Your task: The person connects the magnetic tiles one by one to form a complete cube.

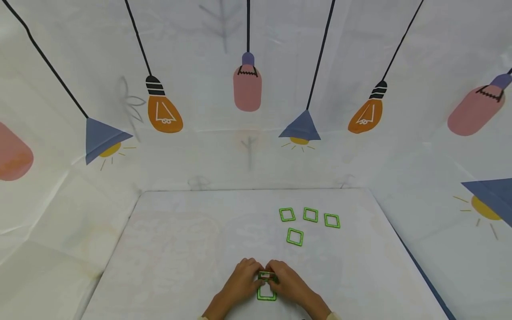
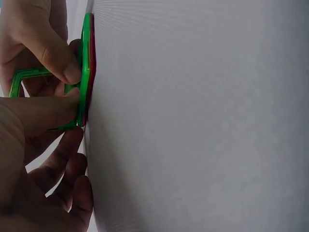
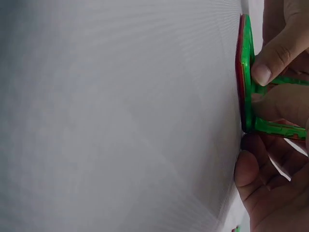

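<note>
Both hands meet at the table's front middle, over green square magnetic tiles with open centres. One tile point(image 1: 266, 298) lies flat, with a red layer point(image 2: 93, 53) along its underside in the wrist views. Another green tile point(image 3: 280, 128) stands upright at the flat tile's far edge. My left hand point(image 1: 241, 281) pinches the upright tile from the left, its thumb low against the flat tile. From the right, my right hand point(image 1: 291, 283) grips the same upright tile, thumb likewise near the join. Fingers hide much of its sides.
Farther back on the white table point(image 1: 180, 249) lie several loose green square tiles, among them one at the left point(image 1: 287, 214) and a nearer one point(image 1: 295, 237). A white sheet printed with lamps point(image 1: 247, 89) rises behind and at both sides.
</note>
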A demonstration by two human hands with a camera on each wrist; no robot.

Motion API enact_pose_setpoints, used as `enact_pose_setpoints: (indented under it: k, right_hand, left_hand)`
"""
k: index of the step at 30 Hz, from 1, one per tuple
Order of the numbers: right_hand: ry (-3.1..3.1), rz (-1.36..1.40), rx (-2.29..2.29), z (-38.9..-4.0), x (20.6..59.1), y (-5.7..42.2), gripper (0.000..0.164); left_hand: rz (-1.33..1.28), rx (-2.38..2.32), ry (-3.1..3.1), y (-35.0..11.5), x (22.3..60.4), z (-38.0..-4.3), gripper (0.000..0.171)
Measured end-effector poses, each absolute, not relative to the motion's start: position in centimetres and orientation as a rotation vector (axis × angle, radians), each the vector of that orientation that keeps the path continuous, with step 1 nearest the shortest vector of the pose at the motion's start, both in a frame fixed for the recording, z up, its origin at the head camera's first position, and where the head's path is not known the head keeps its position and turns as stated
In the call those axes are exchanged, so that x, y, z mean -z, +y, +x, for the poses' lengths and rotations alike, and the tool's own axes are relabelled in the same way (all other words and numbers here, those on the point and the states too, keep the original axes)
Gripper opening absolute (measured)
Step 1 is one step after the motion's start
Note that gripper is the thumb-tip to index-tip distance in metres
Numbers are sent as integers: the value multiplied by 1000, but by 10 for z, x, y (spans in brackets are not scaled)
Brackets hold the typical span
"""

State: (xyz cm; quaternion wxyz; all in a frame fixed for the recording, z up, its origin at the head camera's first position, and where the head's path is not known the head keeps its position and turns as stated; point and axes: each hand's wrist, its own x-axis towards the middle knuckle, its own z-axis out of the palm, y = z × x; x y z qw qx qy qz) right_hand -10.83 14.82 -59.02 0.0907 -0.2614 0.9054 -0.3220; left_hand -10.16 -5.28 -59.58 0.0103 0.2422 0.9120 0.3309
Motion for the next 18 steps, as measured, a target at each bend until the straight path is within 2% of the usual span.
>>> enact_pose_setpoints:
  k: [8,12,18]
  right_hand:
    - [2635,-779,1064,-111,590,165,39]
    - [2651,-717,1095,-119,583,185,46]
    - [2881,-401,1054,-142,571,212,35]
  left_hand:
    - [710,-1011,2917,-49,598,-100,16]
    - [445,-1021,2946,-46,598,-97,15]
    - [5,-1016,3089,-40,601,-91,21]
